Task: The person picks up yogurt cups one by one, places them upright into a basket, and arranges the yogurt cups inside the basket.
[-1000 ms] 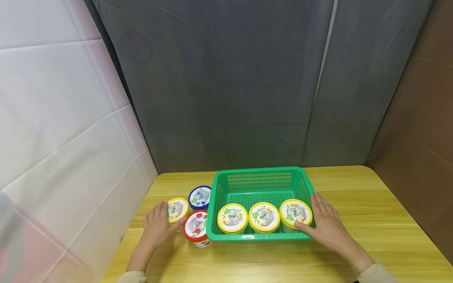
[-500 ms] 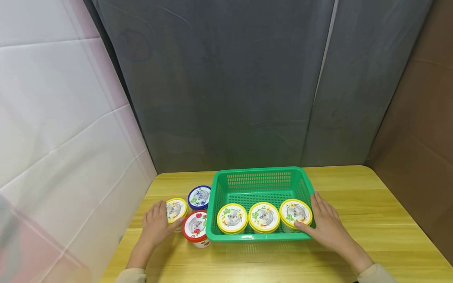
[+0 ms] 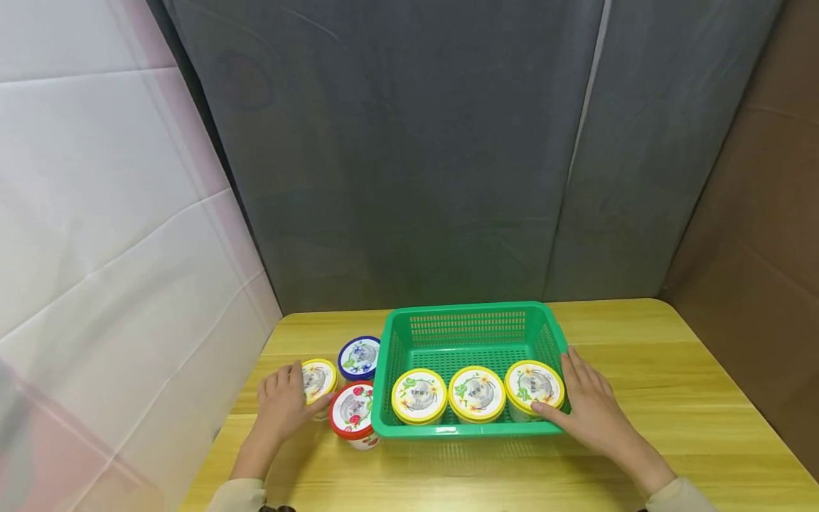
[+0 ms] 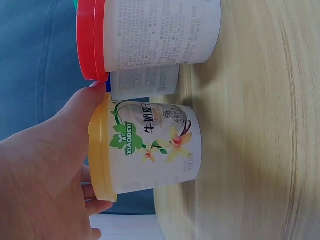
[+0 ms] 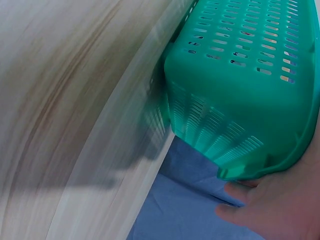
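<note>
My left hand (image 3: 281, 405) holds a paper tub with a yellow lid (image 3: 318, 379) by its lid, thumb on one side and fingers on the other. In the left wrist view this tub (image 4: 152, 147) stands upright on the table, flower pictures on its side. Right beside it are a red-lidded tub (image 3: 352, 411) and a blue-lidded tub (image 3: 359, 357). My right hand (image 3: 591, 405) grips the right end of a green plastic basket (image 3: 473, 430), thumb over the front corner by a yellow-lidded tub (image 3: 534, 382). In the right wrist view, fingers (image 5: 235, 212) reach beneath the basket's rim.
Two more yellow-lidded tubs (image 3: 419, 396) stand in the basket's front row, left of the third. The wooden table (image 3: 665, 398) ends at a dark grey curtain (image 3: 409, 156) behind. White cloth (image 3: 128, 249) hangs at the left, a brown panel (image 3: 761, 213) at the right.
</note>
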Demonstrator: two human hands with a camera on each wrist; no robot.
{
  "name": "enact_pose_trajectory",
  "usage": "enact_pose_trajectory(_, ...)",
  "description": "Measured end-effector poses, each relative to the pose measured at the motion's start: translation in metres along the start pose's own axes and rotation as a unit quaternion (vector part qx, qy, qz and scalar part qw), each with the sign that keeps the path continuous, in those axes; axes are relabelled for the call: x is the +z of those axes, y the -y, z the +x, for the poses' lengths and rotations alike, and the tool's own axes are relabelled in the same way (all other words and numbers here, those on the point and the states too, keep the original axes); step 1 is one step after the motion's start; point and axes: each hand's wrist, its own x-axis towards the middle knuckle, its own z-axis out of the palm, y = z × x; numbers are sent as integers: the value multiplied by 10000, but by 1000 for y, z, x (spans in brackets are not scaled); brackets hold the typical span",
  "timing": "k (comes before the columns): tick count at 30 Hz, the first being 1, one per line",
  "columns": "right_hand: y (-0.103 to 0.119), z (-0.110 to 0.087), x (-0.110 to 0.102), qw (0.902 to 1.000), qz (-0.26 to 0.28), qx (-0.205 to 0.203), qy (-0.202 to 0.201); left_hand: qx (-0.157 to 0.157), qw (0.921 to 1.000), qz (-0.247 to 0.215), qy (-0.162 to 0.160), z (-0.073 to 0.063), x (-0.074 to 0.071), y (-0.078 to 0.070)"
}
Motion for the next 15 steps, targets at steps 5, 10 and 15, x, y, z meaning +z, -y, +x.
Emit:
enact_pose_trajectory(5, -1, 0, 1, 10000, -6, -19, -19, -87, 9999, 32, 45, 0, -2, -2)
enact_pose_trajectory(10, 0, 0, 1, 10000, -32, -16, -5, -148, 9998, 85, 31, 0, -3, -2)
enact_pose_trajectory(15, -1, 1, 1, 9999, -100, 20, 2, -246, 9997, 77, -55, 2, -6, -4)
